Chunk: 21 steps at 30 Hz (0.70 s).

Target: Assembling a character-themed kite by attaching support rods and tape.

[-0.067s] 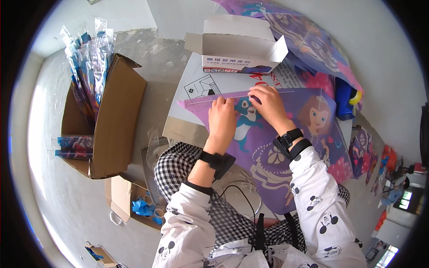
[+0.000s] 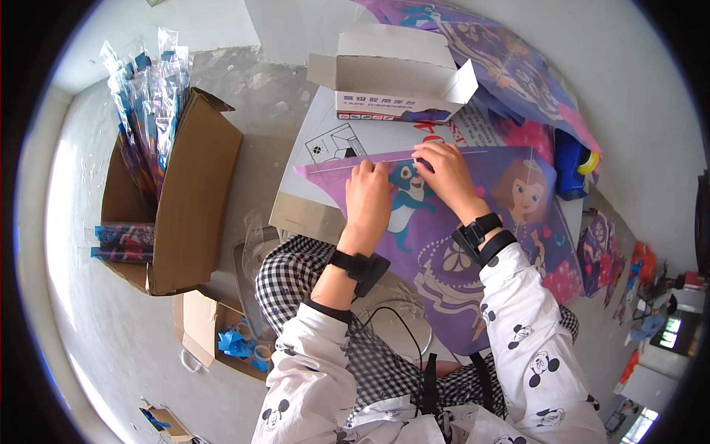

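A purple kite [image 2: 473, 200], printed with a cartoon girl and a blue animal, lies over a box and hangs down across my lap. A thin pale rod [image 2: 333, 170] runs along its far edge. My left hand [image 2: 367, 196] is closed at this edge, its fingertips curled over the cloth and rod. Just to the right, my right hand [image 2: 446, 174] pinches the same edge between thumb and fingers, beside the blue animal print. What lies under the left fingertips is hidden. A black band circles each wrist.
An open white carton [image 2: 396, 100] stands on the large box [image 2: 307, 211] under the kite. Another printed kite [image 2: 510, 70] lies beyond it. A blue tape dispenser [image 2: 569, 166] sits at right. At left, a brown carton [image 2: 196, 200] holds several wrapped packets; a smaller carton [image 2: 198, 325] contains blue scraps.
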### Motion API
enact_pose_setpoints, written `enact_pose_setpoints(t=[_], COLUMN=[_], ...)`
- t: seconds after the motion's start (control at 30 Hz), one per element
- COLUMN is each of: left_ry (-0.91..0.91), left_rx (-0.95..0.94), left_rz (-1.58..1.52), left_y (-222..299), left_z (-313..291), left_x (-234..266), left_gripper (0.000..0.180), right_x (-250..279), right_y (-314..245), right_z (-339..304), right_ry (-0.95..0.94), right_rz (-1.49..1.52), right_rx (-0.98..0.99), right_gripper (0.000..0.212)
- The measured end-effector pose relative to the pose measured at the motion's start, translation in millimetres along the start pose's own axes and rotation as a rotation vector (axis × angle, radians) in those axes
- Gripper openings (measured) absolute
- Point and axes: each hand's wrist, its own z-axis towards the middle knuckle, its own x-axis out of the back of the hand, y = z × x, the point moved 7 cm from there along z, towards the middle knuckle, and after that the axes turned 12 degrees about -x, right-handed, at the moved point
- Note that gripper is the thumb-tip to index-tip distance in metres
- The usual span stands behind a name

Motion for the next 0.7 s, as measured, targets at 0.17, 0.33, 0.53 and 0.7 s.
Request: enact_pose_setpoints(t=[0.17,0.33,0.53,0.7], left_ry=[-0.01,0.0,0.023,0.034], left_rx=[0.01,0.008,0.015,0.007], left_rz=[0.005,0.015,0.017,0.014], left_y=[-1.2,-1.5,2.5,3.3], left_z=[-0.4,-0.9,1.2,1.1], left_x=[-1.7,-2.6,1.2,4.6], left_gripper=[0.039,0.037,0.04,0.04], right_x=[0.3,-0.6,-1.5,-1.3], right_y=[0.7,0.9,1.4,-1.7], right_z=[-1.7,-2.3,-4.7,-5.2], right_ry=[-0.013,-0.023,0.0,0.022], right_rz=[0.0,-0.024,-0.051,-0.058], right_rx=[-0.027,-0.05,-0.028,-0.017], right_gripper=[0.014,0.014,0.013,0.014])
